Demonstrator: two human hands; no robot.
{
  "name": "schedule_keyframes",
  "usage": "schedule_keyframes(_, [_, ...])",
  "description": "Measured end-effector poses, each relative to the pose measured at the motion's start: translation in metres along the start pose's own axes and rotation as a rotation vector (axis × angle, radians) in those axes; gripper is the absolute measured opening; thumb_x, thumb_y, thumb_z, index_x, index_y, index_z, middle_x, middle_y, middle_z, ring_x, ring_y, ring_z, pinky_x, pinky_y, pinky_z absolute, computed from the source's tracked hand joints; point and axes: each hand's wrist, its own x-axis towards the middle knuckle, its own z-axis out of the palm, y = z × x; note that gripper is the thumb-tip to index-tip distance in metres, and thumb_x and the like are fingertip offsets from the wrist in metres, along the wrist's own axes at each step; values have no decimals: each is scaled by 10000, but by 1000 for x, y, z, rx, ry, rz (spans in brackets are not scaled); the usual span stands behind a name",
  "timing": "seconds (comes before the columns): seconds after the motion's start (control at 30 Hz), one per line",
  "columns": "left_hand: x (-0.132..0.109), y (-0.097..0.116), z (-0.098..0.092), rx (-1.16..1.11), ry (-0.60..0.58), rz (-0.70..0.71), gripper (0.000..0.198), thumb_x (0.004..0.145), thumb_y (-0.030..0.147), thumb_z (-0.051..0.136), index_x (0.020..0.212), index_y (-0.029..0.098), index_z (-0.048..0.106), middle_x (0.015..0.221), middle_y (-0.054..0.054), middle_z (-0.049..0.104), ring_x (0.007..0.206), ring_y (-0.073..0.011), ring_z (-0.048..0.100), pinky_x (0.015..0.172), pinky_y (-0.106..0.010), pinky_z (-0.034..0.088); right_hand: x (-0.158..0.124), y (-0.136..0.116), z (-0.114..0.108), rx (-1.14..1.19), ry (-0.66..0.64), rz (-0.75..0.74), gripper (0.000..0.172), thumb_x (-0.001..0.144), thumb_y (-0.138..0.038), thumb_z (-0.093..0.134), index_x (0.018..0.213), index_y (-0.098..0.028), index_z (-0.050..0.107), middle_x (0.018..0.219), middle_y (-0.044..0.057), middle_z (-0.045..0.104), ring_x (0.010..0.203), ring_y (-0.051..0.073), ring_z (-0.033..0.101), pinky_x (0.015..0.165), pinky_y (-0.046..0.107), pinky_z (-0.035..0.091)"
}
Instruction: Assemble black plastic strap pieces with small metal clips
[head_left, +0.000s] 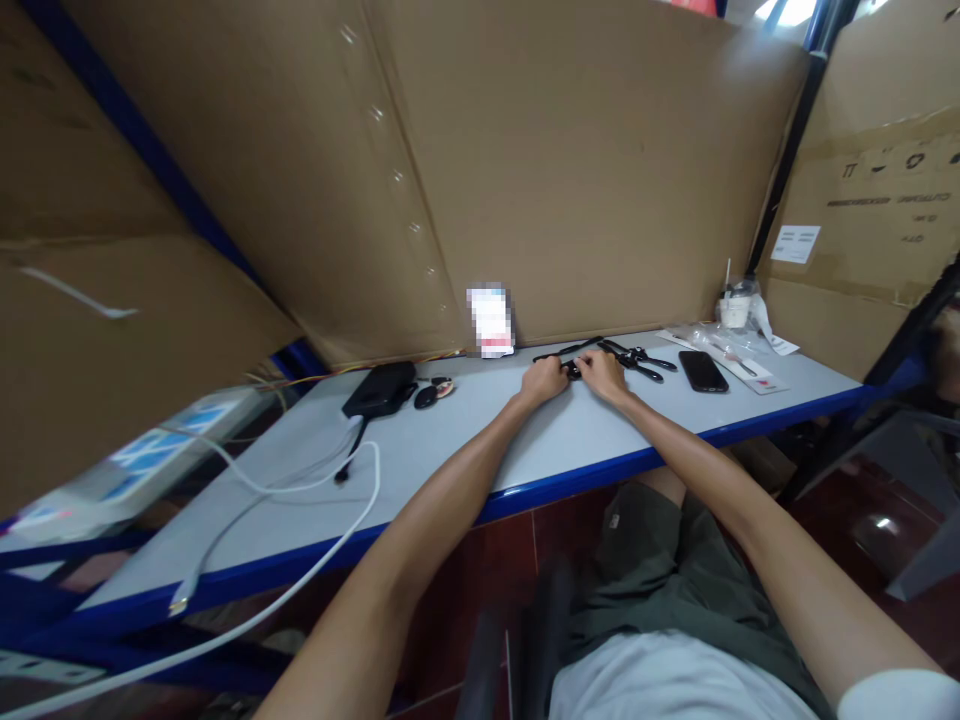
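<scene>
Two bare hands meet near the far edge of the desk [465, 440], a little right of its middle. The left hand [544, 380] and the right hand [602, 373] are both curled, knuckles up, pinching a small black part [574, 371] that sits between them and touches the fingers of each. Each grip is closed on that piece, though the fingertips themselves are hidden under the hands.

From the part a black strap [566, 351] runs back toward the cardboard wall [585, 170] that stands along the far edge. Just right of the right hand lie black clips [639, 361], and beyond them a dark phone [703, 371] lies flat, apart from the hands. Clear plastic bags [720, 345] and a small white cup [735, 305] crowd the far right corner.

Left of the hands, near the far edge, rest a black pouch [380, 388] and a small dark key fob [427, 396]. A white cable [315, 490] loops over the left part of the surface and off the near edge.

Most open room lies between the hands and the blue near edge, where the grey top is bare; the forearms cross it from the near edge.
</scene>
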Motion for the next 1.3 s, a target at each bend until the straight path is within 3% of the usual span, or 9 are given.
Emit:
schedule_keyframes(0.07, [0,0,0,-16,7,5,375,976,377,431,1095,191,733,1193,-180,747,1134,-305,687,886,-374,522,0,-1,0,-15,-10,13,276,966,-444,553,978,-258,757,1011,71,767,966,232,694,804,286,488])
schedule_keyframes(0.2, [-4,0,-2,-47,27,4,377,988,371,410,1103,209,731,1178,-154,756,1116,-283,690,879,-359,512,0,-2,1,-28,-27,14,173,927,-301,591,1008,-268,740,1032,47,766,985,211,691,818,272,489])
schedule_keyframes(0.4, [-15,5,-1,-18,78,-6,352,979,376,438,1120,207,713,1155,-160,758,1099,-295,695,872,-370,509,-2,-4,0,-38,-52,35,217,887,-271,622,1083,-264,715,1078,49,757,1012,231,686,842,302,501])
schedule_keyframes(0.57, [-20,11,0,-26,119,29,351,972,373,465,1209,233,683,1174,-140,760,1136,-291,683,910,-375,498,-7,-3,-7,-90,-32,-78,275,879,-120,551,1036,-238,743,1095,69,747,1010,221,688,845,281,489])
schedule_keyframes(0.83, [-13,8,-1,-120,94,-53,380,989,390,448,1249,285,705,1190,-78,770,1154,-251,675,924,-338,497,-8,-6,-7,-130,-28,-163,213,882,-158,575,920,-202,781,1088,127,755,1022,271,700,836,298,489])
schedule_keyframes(1.07, [-13,3,-1,-98,117,13,406,933,330,518,1294,311,702,1211,-62,768,1151,-256,675,924,-336,499,-5,-3,-3,-77,-66,-86,206,888,-269,603,1016,-225,759,1032,105,769,1003,274,704,825,314,502])
schedule_keyframes(1.3, [-14,-2,-9,-34,160,-17,426,941,308,480,1302,300,707,1193,-112,769,1132,-292,682,884,-353,494,-9,-7,-10,-160,-87,-23,238,908,-224,589,1089,-189,741,1080,151,749,1044,298,692,869,349,508])
